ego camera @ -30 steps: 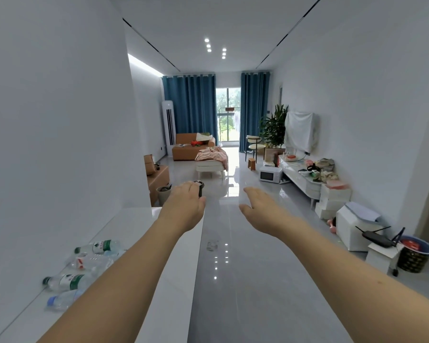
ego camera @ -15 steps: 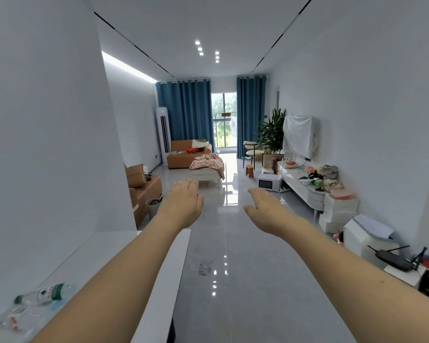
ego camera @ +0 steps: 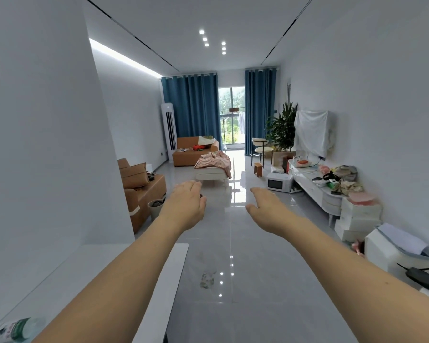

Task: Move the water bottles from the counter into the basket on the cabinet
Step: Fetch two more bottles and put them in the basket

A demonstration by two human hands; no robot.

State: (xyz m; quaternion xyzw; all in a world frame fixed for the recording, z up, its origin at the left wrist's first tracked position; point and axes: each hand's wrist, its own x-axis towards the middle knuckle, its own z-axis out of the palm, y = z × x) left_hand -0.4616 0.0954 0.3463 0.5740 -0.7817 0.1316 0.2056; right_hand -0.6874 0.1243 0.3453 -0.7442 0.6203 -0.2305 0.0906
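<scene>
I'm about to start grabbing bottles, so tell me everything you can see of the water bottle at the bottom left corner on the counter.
The water bottle is clear plastic with a white and green label wrapped around its middle. It lies on its side on the white counter, at the near left end beside the wall, and the picture's edge cuts part of it off. Its cap is not visible. Neither hand touches it; the left forearm passes just to its right. How full it is cannot be told.
</scene>
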